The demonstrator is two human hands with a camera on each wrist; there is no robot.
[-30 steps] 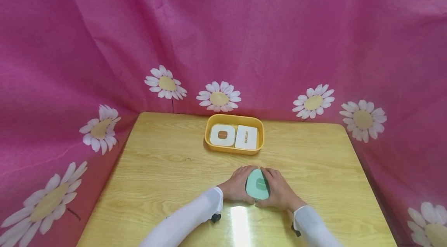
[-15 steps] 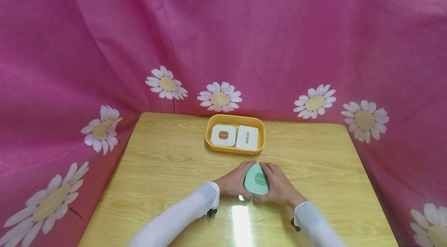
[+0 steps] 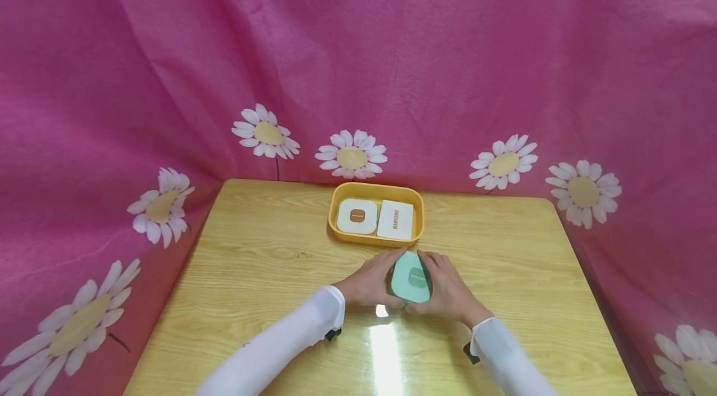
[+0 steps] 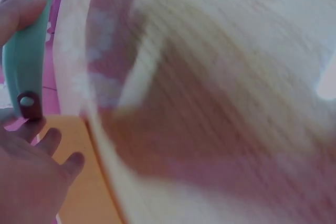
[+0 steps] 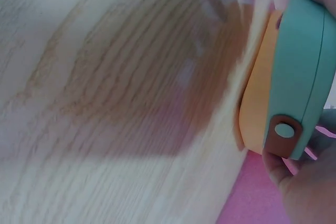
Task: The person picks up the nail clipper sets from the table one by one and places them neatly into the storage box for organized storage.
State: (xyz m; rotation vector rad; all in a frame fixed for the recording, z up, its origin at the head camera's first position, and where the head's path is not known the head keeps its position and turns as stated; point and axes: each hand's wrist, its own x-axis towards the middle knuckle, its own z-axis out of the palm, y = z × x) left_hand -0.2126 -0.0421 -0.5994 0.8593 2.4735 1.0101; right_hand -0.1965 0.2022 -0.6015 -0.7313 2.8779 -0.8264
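A mint-green case (image 3: 409, 279) with rounded corners and a darker green label on top is held between both hands in the head view. My left hand (image 3: 366, 281) grips its left side, and my right hand (image 3: 449, 289) grips the right. The wrist views show the case (image 5: 299, 72) raised off the table. A thin seam runs along its side, and a brown tab (image 5: 284, 136) with a round snap sits at the edge. The left wrist view catches a similar tab (image 4: 29, 105) on the other side. The case's underside is hidden in the head view.
Just beyond the hands, a yellow tray (image 3: 376, 240) stands at the table's back edge. It contains a white rounded box (image 3: 365, 206) with a brown label and a white square box (image 3: 395, 231) lettered MANICURE. Pink cloth with daisies surrounds the glossy wooden table (image 3: 252, 284).
Both hands have carried the green case away from the body, closer to the yellow tray. The tray and its white boxes have stayed put.
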